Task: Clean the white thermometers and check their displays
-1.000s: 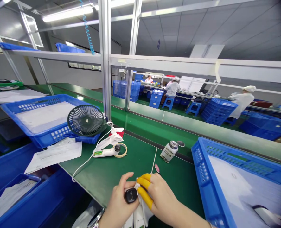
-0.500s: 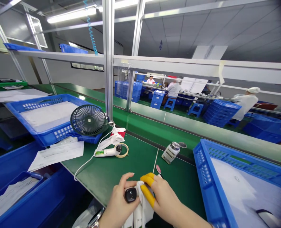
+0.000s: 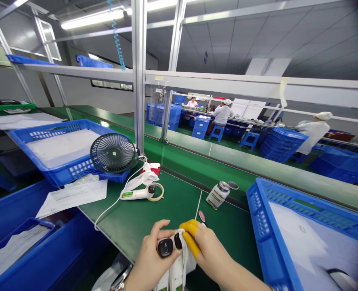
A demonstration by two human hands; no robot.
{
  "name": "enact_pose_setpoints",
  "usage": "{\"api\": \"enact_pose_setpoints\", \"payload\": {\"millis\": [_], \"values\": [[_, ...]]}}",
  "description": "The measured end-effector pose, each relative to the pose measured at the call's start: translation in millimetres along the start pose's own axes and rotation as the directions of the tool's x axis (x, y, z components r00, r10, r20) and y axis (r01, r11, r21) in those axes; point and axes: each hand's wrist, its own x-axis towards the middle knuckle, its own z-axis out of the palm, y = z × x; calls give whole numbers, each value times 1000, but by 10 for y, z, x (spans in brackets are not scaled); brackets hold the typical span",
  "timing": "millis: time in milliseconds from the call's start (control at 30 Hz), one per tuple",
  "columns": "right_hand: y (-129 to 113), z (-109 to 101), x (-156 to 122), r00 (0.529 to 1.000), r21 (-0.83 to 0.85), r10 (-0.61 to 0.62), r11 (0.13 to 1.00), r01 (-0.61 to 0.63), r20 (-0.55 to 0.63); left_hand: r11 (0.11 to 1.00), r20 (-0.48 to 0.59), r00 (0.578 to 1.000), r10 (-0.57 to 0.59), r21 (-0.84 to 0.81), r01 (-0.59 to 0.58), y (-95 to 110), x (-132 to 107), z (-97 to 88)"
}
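Near the front edge of the bench, my left hand (image 3: 151,254) is closed around a white handheld device with a black squarish head (image 3: 165,247). Beside it, a second similar device (image 3: 178,241) shows its own black end between my hands. My right hand (image 3: 210,252), with yellow covers on two fingers, pinches a white cloth (image 3: 191,260) against the second device's head. The cloth hangs below the fingers, over part of the white bodies. A similar white device (image 3: 138,194) lies on the bench, its head by a tape roll (image 3: 161,193).
A labelled bottle (image 3: 218,195) and a pink-tipped tool (image 3: 202,216) are ahead of my right hand. Blue baskets stand right (image 3: 257,226) and left (image 3: 50,173). A black fan (image 3: 114,152), its white cable (image 3: 109,208) and papers (image 3: 76,196) lie left. Co-workers sit far off.
The cloth and my right fingers have shifted slightly right, uncovering the second device's black end. My left hand has tilted its device a little to the left.
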Motion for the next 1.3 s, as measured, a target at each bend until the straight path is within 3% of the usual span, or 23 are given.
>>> {"api": "enact_pose_setpoints", "payload": {"millis": [167, 400, 500, 700, 900, 1000, 1133, 1300], "values": [[42, 16, 10, 1000, 48, 21, 999, -20, -16, 1000, -78, 997, -12, -19, 11, -2, 3, 8], [46, 12, 21, 998, 99, 45, 994, -42, -33, 998, 33, 997, -64, -12, 64, 87, 33, -79], [46, 11, 8, 998, 97, 31, 995, -27, -47, 996, 31, 996, -79, -40, 80, 97, 47, -95], [99, 58, -33, 978, -38, -159, 987, 155, -133, 965, 15, 989, -148, -216, 148, 4, 103, -82], [85, 69, -44, 914, -119, -338, 941, 318, -225, 868, 167, 964, -209, -423, 261, -59, 131, -94], [43, 35, -35, 914, -96, -342, 940, 329, -217, 892, 181, 960, -212, -364, 266, -35, 111, -105], [28, 19, -27, 935, -64, -299, 954, 292, -189, 963, 97, 976, -194, -173, 209, 68, 66, -92], [24, 51, -40, 925, -92, -319, 947, 306, -204, 993, 26, 994, -106, -48, 107, 141, 28, -45]]}}
